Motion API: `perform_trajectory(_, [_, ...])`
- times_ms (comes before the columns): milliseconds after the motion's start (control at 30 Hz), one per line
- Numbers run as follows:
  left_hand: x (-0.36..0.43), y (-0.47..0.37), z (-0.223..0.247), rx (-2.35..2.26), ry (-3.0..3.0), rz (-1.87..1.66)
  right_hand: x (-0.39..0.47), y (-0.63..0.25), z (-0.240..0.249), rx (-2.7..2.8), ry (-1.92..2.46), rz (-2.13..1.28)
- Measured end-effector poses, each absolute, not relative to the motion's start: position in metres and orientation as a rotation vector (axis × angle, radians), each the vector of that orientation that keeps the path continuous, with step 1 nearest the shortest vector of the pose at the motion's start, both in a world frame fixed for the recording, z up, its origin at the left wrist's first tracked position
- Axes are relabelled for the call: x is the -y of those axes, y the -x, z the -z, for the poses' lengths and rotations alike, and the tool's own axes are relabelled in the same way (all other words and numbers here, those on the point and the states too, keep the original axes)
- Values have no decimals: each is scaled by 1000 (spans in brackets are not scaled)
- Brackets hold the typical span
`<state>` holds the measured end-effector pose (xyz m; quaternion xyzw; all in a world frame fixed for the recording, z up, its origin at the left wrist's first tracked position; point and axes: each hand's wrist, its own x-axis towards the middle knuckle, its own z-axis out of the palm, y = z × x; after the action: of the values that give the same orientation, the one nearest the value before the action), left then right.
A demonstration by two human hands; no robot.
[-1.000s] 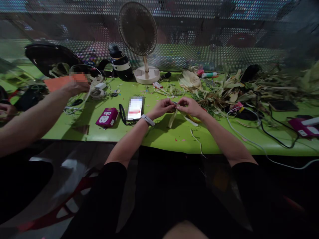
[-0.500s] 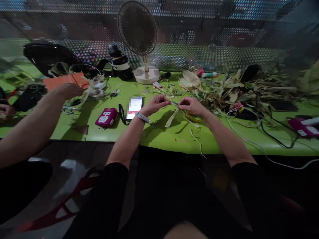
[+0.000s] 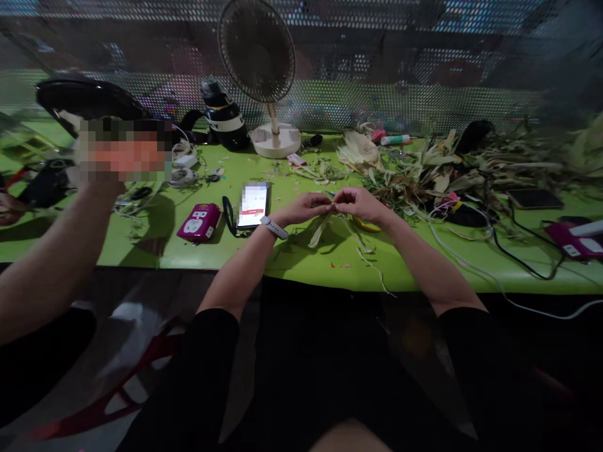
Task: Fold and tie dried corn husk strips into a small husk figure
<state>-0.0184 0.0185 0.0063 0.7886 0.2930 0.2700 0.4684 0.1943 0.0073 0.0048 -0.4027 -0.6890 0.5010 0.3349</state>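
Far left: another person's bare forearm [image 3: 61, 251] over a smooth green tabletop [image 3: 219, 251]. Next, a glossy purple plastic block [image 3: 200, 223], round-cornered; then a flat phone [image 3: 253, 206], screen lit. Wearer's left hand [image 3: 307, 208]: fingers nearly straight, tips pinched closed on pale, ribbon-like husk strips [image 3: 318, 233], which droop over the table between the hands. Dim light; how the strips meet at the fingertips cannot be made out. Right hand [image 3: 357, 202]: fingers curled, pinching the same strips. Rightward, a tangled heap of dry, papery husks [image 3: 436, 171].
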Motion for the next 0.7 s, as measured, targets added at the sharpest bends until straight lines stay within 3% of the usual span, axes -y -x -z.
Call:
perform_trajectory(233, [-20, 16, -2, -703, -1714, -884, -10, -206, -17, 1842, 1048, -1292])
perform_trajectory(700, [-24, 17, 3, -864, -1724, -963, -12, -213, -19, 1937, 1005, -1117])
